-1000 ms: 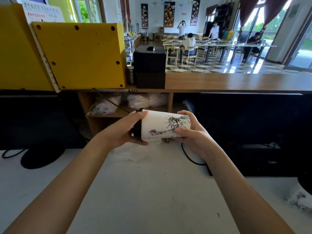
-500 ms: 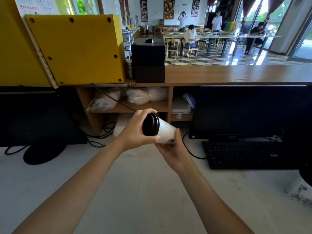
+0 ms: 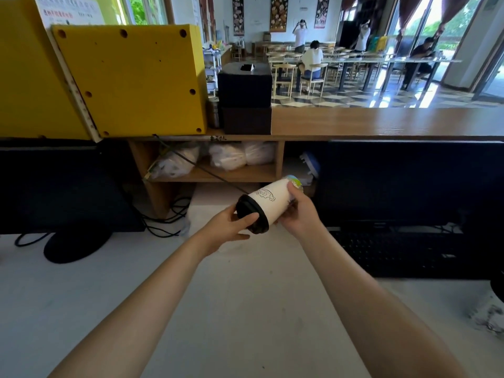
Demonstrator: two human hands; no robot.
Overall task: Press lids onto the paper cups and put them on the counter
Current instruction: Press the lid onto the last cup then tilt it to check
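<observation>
Two bare forearms reach forward over a pale grey table (image 3: 245, 309). The left hand (image 3: 223, 227) closes on the round black plastic lid (image 3: 249, 218), thumb laid across its face and fingers curled behind its rim. The right hand (image 3: 300, 214) wraps the far half of a white paper cup printed with a black line drawing (image 3: 270, 200); its fingers are closed around the cup wall near the base. The cup is held in the air above the table, tipped nearly on its side, lid end toward the left hand and base toward the right. The lid sits on the cup mouth; whether it is fully seated cannot be told. To the right of the right hand's fingers lies a black keyboard (image 3: 395, 252), with a dark monitor (image 3: 409, 181) behind it. Beyond both hands stands a low wooden shelf (image 3: 212, 175) holding white plastic bags (image 3: 226, 159). Above it runs a long brown wooden counter (image 3: 381, 121), carrying a yellow panel with holes (image 3: 131, 80) and a black box (image 3: 245, 83).
</observation>
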